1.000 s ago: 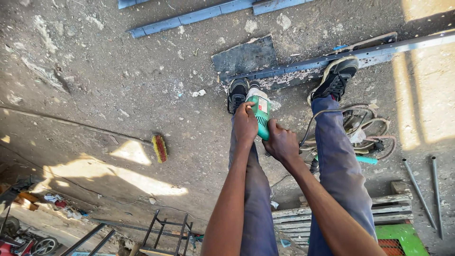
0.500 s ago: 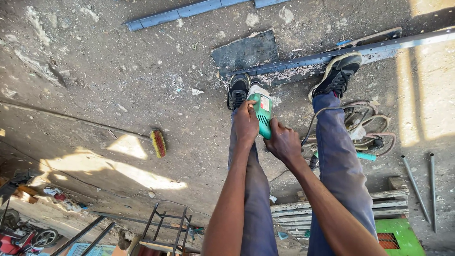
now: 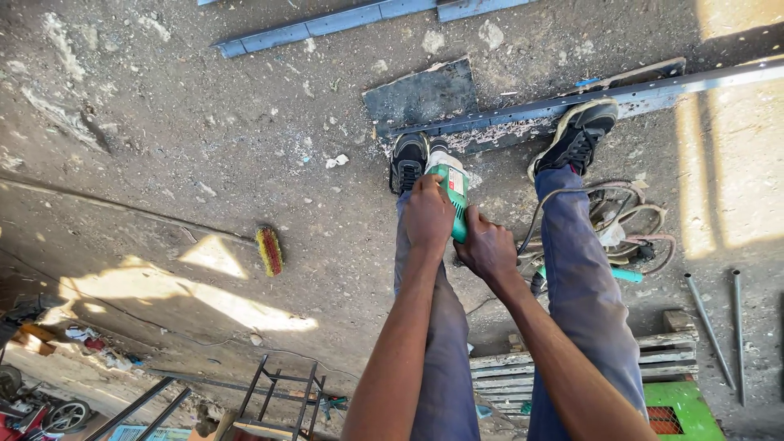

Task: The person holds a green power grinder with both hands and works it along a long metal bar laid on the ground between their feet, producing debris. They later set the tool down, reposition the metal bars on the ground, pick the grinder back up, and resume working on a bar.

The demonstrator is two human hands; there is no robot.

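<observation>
Gripping a green power tool [image 3: 451,189] with both hands, the person stands over a concrete floor [image 3: 204,147] and looks straight down. Wrapped over the front part of the tool's body is the left hand [image 3: 428,214], its fingers closed on the casing; the right hand [image 3: 485,247] sits just behind at about 4 o'clock from it, closed on the rear grip, so the two hands almost touch. Held between the legs, the tool points toward 12 o'clock, with its pale nose just beside the left shoe [image 3: 407,161]. At 2 o'clock from the tool the right shoe [image 3: 576,135] rests on a long metal bar [image 3: 653,92] that runs across the floor toward 2 o'clock, with pale filings scattered along its near edge. A dark flat plate [image 3: 420,94] lies at 12 o'clock from the tool, touching the bar's near end. Farther off, at 11 o'clock, another long metal section [image 3: 327,23] lies on the floor. Coiled cable [image 3: 625,220] sits at 3 o'clock, just beyond the right leg, and two thin rods [image 3: 719,331] lie at 4 o'clock, well apart from the hands. A small brush [image 3: 269,250] with red and yellow bristles lies at 9 o'clock on the floor. Wooden slats [image 3: 653,359] and a green box [image 3: 678,412] lie at 5 o'clock, partly hidden by the right leg.
</observation>
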